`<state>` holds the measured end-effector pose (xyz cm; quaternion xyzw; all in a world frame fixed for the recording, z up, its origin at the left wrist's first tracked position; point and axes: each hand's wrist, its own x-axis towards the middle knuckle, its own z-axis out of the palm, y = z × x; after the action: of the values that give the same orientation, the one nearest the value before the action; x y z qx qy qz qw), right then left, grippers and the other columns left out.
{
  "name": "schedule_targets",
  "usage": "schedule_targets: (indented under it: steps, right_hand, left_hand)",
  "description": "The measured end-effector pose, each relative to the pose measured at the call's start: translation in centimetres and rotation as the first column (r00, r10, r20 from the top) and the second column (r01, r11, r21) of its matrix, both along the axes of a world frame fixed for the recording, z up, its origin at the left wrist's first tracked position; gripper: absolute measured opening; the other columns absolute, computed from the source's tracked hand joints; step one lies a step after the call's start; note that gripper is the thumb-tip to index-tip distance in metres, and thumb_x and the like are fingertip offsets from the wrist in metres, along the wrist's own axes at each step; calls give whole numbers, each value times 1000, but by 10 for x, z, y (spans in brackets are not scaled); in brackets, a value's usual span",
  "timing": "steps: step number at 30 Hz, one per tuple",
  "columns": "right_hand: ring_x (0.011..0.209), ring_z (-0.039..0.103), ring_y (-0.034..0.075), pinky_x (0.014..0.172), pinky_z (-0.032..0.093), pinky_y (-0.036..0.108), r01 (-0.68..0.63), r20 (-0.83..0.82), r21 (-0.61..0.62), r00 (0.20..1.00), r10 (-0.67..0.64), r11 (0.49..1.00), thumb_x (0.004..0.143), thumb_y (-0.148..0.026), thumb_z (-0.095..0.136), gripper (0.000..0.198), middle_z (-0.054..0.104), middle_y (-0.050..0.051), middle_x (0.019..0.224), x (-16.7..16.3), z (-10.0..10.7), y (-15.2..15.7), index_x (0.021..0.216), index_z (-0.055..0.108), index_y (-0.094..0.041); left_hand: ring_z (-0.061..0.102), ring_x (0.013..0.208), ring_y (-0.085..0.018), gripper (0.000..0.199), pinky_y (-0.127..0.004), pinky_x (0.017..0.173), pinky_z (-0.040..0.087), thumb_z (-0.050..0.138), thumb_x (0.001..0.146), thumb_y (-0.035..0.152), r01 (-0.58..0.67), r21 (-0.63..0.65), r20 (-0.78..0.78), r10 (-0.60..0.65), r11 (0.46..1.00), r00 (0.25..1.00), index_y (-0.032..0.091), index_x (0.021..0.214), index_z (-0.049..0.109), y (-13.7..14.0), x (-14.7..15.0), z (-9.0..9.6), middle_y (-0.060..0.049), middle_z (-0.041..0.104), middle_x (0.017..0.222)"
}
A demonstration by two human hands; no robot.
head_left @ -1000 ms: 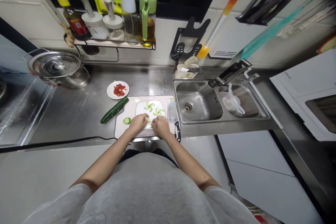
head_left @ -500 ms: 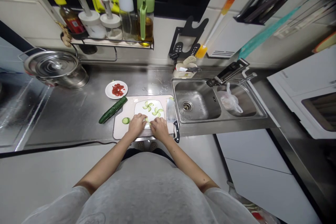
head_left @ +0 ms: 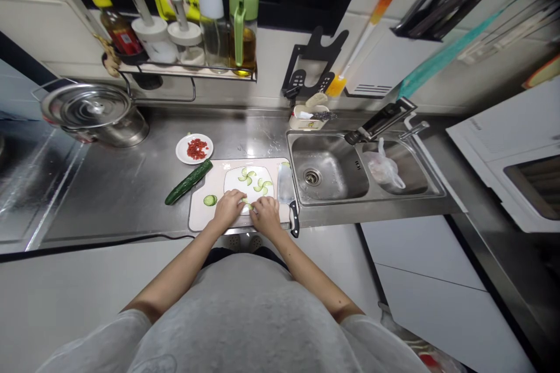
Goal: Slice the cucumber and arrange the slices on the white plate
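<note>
My left hand and my right hand meet over the near side of a white square plate. Between their closed fingertips are pale green cucumber slices, partly covered by the fingers. Farther up the plate, cut cucumber pieces form two curved clusters, one at the top and one at the right. Beneath the plate lies a pale pink cutting board. A small stack of cucumber rounds rests on its left part. On the right edge lies a kitchen knife with a black handle.
Left of the board is a whole cucumber, with a small plate of chopped red pieces behind it. A double sink adjoins on the right. A lidded steel pot stands at the far left, below a rack of condiments.
Both hands stay at the near side of the plate, with only a slight shift of the fingers around the cucumber slices. Everything else keeps its place.
</note>
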<state>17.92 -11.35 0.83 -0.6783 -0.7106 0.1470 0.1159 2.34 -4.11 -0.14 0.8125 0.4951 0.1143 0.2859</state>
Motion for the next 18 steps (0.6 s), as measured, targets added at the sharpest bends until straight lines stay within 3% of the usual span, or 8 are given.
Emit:
schedule_targets:
  steps: [18]
  right_hand:
    - [99,39,24,87,26,38,17,-9,18,1000,-17,1000,90,-33,53,19,57,8,101,1,-3,-2,97,66,-21]
  left_hand:
    - [54,104,-25,22,-37,91,43,55,84,23,3,-26,36,-2,1000,999,23,101,69,1,2,0,-7,64,106]
